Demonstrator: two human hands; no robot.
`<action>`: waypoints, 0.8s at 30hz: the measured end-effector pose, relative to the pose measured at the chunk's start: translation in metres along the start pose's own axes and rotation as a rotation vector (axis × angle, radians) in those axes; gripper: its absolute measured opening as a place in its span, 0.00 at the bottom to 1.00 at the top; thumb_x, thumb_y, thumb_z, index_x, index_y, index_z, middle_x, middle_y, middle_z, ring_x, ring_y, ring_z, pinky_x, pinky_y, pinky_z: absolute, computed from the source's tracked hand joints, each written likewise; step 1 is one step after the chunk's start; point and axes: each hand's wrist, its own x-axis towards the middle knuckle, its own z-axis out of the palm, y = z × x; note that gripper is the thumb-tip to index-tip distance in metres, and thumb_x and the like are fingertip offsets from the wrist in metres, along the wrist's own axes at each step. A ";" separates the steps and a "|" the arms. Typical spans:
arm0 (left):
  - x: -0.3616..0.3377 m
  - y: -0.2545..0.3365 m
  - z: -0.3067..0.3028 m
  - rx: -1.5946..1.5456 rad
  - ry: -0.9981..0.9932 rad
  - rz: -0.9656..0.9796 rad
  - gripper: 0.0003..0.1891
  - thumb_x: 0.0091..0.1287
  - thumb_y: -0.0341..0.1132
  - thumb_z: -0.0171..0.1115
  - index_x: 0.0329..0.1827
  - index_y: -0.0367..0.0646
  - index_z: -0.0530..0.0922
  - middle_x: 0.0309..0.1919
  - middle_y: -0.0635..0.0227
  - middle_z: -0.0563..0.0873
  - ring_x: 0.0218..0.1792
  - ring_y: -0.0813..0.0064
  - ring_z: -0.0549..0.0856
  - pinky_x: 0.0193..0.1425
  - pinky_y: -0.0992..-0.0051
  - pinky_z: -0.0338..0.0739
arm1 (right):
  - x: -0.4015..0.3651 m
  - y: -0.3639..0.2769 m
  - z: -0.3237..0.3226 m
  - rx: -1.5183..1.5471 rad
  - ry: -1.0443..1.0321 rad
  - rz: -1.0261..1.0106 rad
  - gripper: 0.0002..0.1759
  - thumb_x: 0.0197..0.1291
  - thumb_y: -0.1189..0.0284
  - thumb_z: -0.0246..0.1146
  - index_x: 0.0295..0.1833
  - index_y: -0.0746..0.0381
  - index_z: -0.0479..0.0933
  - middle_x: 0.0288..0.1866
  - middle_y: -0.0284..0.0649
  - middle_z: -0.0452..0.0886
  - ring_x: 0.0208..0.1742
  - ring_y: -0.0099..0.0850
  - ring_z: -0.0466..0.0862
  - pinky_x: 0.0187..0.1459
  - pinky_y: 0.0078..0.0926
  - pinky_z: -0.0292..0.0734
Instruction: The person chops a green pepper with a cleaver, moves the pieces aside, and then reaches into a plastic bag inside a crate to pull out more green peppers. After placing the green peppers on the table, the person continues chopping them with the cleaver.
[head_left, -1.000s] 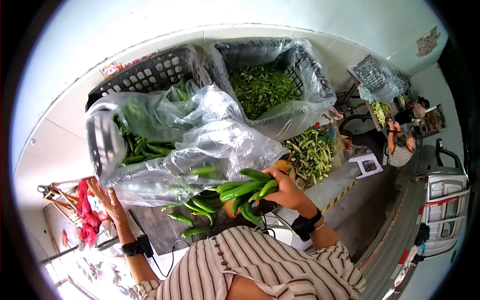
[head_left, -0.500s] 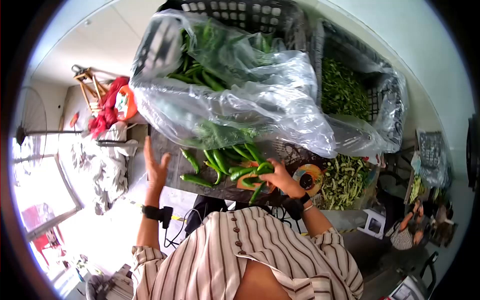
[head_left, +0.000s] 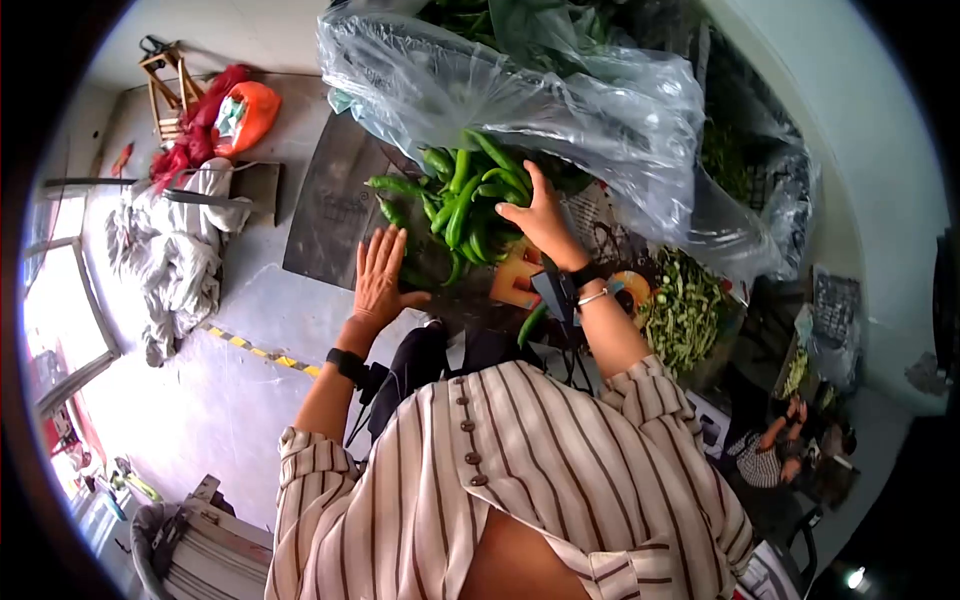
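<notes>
A heap of green chili peppers (head_left: 462, 205) lies on the dark tabletop (head_left: 335, 205), in front of a plastic-lined crate. My left hand (head_left: 378, 280) is flat with its fingers spread at the heap's near left side, fingertips close to a pepper. On the heap's right side is my right hand (head_left: 545, 222), thumb and fingers apart, against the outer peppers; it grips none that I can make out. One single green pepper (head_left: 533, 323) lies apart by the table's near edge, close to my right wrist.
Clear plastic sheeting (head_left: 590, 120) drapes over the crate of peppers. Cut green pieces (head_left: 685, 305) are piled on the right. Left on the floor are an orange bag (head_left: 248, 118) and a heap of pale cloth (head_left: 165, 265). Another person (head_left: 765, 450) sits far right.
The camera view has shifted downward. My left hand has come in from the left beside the heap. My right hand has moved up along its right side, and the peppers lie closer together.
</notes>
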 end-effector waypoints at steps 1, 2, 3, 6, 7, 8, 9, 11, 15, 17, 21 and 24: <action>0.000 -0.001 0.001 -0.040 0.020 -0.003 0.61 0.40 0.55 0.77 0.78 0.47 0.53 0.76 0.60 0.59 0.77 0.56 0.55 0.79 0.53 0.44 | -0.004 0.005 -0.004 -0.034 0.021 -0.063 0.43 0.56 0.66 0.70 0.72 0.66 0.57 0.68 0.59 0.65 0.69 0.51 0.68 0.68 0.39 0.64; -0.001 -0.002 0.002 -0.050 0.027 0.013 0.61 0.40 0.55 0.77 0.78 0.47 0.53 0.76 0.60 0.59 0.77 0.56 0.55 0.79 0.53 0.44 | -0.009 0.008 -0.009 -0.070 0.040 -0.129 0.41 0.56 0.67 0.69 0.72 0.66 0.58 0.68 0.57 0.66 0.68 0.51 0.68 0.67 0.39 0.65; 0.000 -0.003 0.003 -0.029 0.008 0.028 0.61 0.40 0.54 0.78 0.78 0.47 0.52 0.76 0.60 0.58 0.77 0.57 0.54 0.79 0.53 0.44 | -0.016 0.006 -0.018 -0.053 0.039 -0.130 0.39 0.57 0.68 0.69 0.72 0.65 0.59 0.68 0.56 0.67 0.68 0.50 0.68 0.68 0.39 0.64; 0.006 -0.010 0.005 0.016 -0.029 0.068 0.61 0.40 0.52 0.78 0.79 0.49 0.52 0.77 0.63 0.58 0.78 0.59 0.54 0.79 0.51 0.44 | -0.049 0.004 -0.044 -0.036 0.007 -0.006 0.30 0.60 0.70 0.66 0.67 0.63 0.66 0.64 0.51 0.73 0.63 0.44 0.76 0.57 0.35 0.75; 0.008 -0.012 0.003 0.020 -0.028 0.088 0.62 0.38 0.53 0.78 0.79 0.49 0.52 0.76 0.63 0.58 0.78 0.59 0.54 0.79 0.51 0.44 | -0.061 0.018 -0.046 -0.021 0.025 -0.004 0.24 0.61 0.70 0.66 0.61 0.64 0.71 0.52 0.48 0.80 0.52 0.37 0.82 0.48 0.32 0.79; 0.008 -0.014 0.001 0.024 -0.034 0.105 0.63 0.37 0.53 0.79 0.78 0.49 0.53 0.76 0.63 0.59 0.78 0.59 0.54 0.79 0.50 0.44 | -0.074 0.025 -0.054 -0.046 -0.052 0.009 0.16 0.61 0.70 0.66 0.52 0.66 0.75 0.40 0.43 0.83 0.41 0.32 0.83 0.43 0.29 0.78; 0.010 -0.016 -0.001 0.023 -0.024 0.095 0.63 0.37 0.53 0.79 0.78 0.49 0.53 0.76 0.63 0.59 0.78 0.59 0.54 0.79 0.50 0.44 | -0.088 0.032 -0.058 0.044 -0.139 0.175 0.11 0.62 0.69 0.65 0.40 0.67 0.77 0.31 0.40 0.83 0.34 0.26 0.81 0.37 0.27 0.77; 0.010 -0.019 -0.003 0.027 -0.038 0.077 0.63 0.35 0.55 0.78 0.78 0.49 0.53 0.76 0.64 0.60 0.77 0.60 0.55 0.78 0.49 0.43 | -0.115 0.025 -0.059 -0.002 -0.340 0.471 0.13 0.62 0.67 0.64 0.31 0.66 0.77 0.19 0.35 0.79 0.22 0.25 0.80 0.27 0.28 0.74; 0.014 -0.022 -0.004 0.027 0.000 0.079 0.63 0.36 0.62 0.74 0.78 0.49 0.55 0.75 0.65 0.62 0.77 0.60 0.56 0.78 0.48 0.42 | -0.147 0.046 -0.027 -0.250 -0.578 0.524 0.23 0.62 0.58 0.64 0.25 0.67 0.76 0.15 0.37 0.75 0.18 0.26 0.78 0.20 0.28 0.70; 0.015 -0.024 0.001 0.011 0.027 0.086 0.62 0.37 0.63 0.73 0.78 0.49 0.56 0.75 0.65 0.62 0.77 0.60 0.56 0.78 0.48 0.42 | -0.155 0.043 -0.010 -0.384 -0.516 0.354 0.24 0.60 0.57 0.65 0.23 0.69 0.75 0.15 0.45 0.73 0.17 0.34 0.76 0.22 0.35 0.67; 0.016 -0.030 0.012 0.001 0.111 0.123 0.57 0.43 0.67 0.68 0.76 0.47 0.59 0.74 0.63 0.64 0.76 0.57 0.57 0.78 0.48 0.41 | -0.163 0.054 0.003 -0.354 -0.401 0.471 0.25 0.56 0.56 0.66 0.25 0.70 0.75 0.23 0.55 0.78 0.29 0.50 0.81 0.32 0.44 0.73; 0.016 -0.027 0.012 -0.011 0.122 0.103 0.54 0.46 0.67 0.66 0.76 0.50 0.60 0.73 0.67 0.66 0.76 0.59 0.59 0.78 0.50 0.45 | -0.161 0.043 0.001 -0.265 -0.388 0.570 0.22 0.56 0.60 0.67 0.26 0.70 0.72 0.23 0.55 0.76 0.27 0.50 0.80 0.30 0.43 0.71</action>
